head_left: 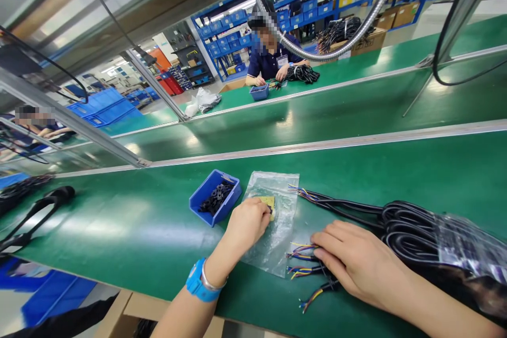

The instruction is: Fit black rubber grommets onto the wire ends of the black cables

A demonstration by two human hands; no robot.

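My left hand (249, 221), with a blue band and a metal bangle at the wrist, is closed over a yellow pad (268, 200) on a clear plastic bag (281, 232). A small dark piece shows at its fingertips, partly hidden. Just left of it, a blue bin (206, 216) holds several small black parts (217, 198). My right hand (352, 259) pinches the end of a black cable whose coloured wires (303, 248) fan out to the left. Other stripped cable ends (307, 272) lie below its fingers. The coiled black cable bundle (412, 227), partly wrapped in clear plastic, lies to the right.
A metal rail (317, 145) runs along the back of the green bench (130, 216). Black straps (43, 211) lie at left. A flexible metal conduit (336, 55) hangs overhead. Across the line, a person (273, 58) handles cables beside a small blue bin (259, 92).
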